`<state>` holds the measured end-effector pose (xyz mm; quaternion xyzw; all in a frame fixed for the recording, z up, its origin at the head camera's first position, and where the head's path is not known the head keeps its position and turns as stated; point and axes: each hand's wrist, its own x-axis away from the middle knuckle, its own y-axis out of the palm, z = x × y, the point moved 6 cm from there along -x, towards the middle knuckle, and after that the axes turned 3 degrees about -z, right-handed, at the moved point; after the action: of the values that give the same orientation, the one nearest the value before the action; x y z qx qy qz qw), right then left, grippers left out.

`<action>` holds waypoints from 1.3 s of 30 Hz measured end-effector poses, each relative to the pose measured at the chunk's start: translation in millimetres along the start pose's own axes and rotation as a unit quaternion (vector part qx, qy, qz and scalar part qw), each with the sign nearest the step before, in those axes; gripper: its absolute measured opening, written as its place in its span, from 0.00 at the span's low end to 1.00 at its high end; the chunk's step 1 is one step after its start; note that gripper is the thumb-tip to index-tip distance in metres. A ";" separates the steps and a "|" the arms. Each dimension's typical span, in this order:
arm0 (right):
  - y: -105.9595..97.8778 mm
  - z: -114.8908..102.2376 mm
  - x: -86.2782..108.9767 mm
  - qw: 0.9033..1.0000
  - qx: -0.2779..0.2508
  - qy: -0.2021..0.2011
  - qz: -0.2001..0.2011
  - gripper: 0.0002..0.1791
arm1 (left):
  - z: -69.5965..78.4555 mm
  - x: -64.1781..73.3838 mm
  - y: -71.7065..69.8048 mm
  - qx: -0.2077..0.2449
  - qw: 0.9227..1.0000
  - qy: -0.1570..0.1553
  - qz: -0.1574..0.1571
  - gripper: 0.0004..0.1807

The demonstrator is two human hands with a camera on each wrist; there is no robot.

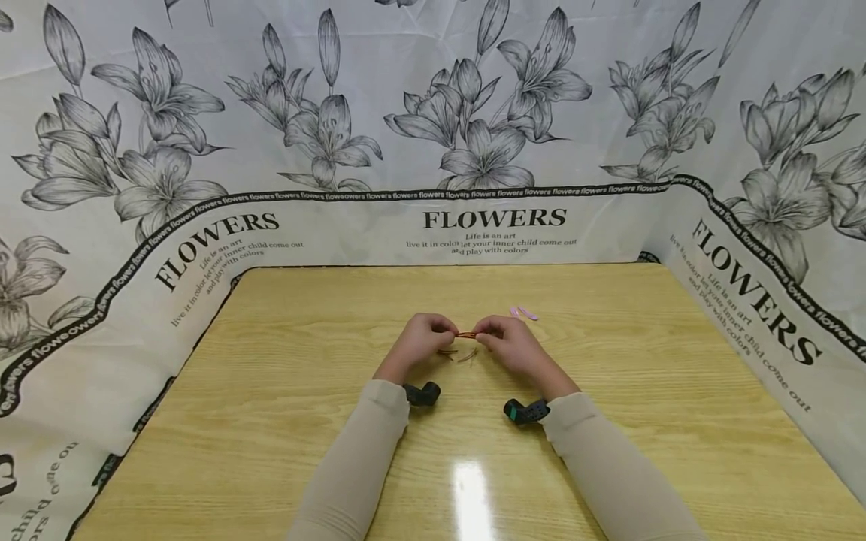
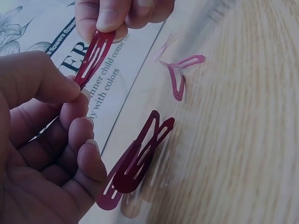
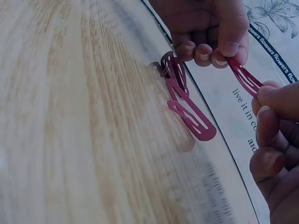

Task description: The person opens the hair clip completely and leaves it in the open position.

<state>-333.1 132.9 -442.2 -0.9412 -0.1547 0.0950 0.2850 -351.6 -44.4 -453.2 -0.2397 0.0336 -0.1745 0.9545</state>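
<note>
Both hands meet over the table around one red snap hair clip (image 2: pixel 96 60). My left hand (image 1: pixel 421 342) pinches one end between thumb and index finger, its other fingers loosely curled. At the opposite end, the thumb and fingertips of my right hand (image 1: pixel 512 342) pinch the same clip. Slots show along its middle in the right wrist view. Below the hands, several dark red snap clips (image 2: pixel 145 158) lie crossed over one another on the table. Pink snap clips (image 1: pixel 524 312) rest beyond the right hand.
The wood-grain table (image 1: pixel 284 361) is bordered at the back and sides by a white flower-printed cloth (image 1: pixel 365 225). A black wrist camera (image 1: pixel 422 394) juts inward from the left cuff, and another wrist camera (image 1: pixel 526 411) from the right.
</note>
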 end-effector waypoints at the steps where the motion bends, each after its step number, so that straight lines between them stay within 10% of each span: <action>1: 0.3 -0.5 0.2 1.000 -0.002 -0.002 0.003 0.06 | 0.2 0.4 -0.6 0.000 1.000 0.001 0.003 0.06; 39: -3.6 -4.8 4.3 0.998 -0.052 0.002 0.033 0.08 | 7.2 5.4 -3.3 0.004 1.000 0.020 0.004 0.14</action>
<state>-328.7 134.7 -436.6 -0.9593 -0.1281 0.0942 0.2332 -346.5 -45.8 -445.1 -0.2318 0.0527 -0.1751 0.9554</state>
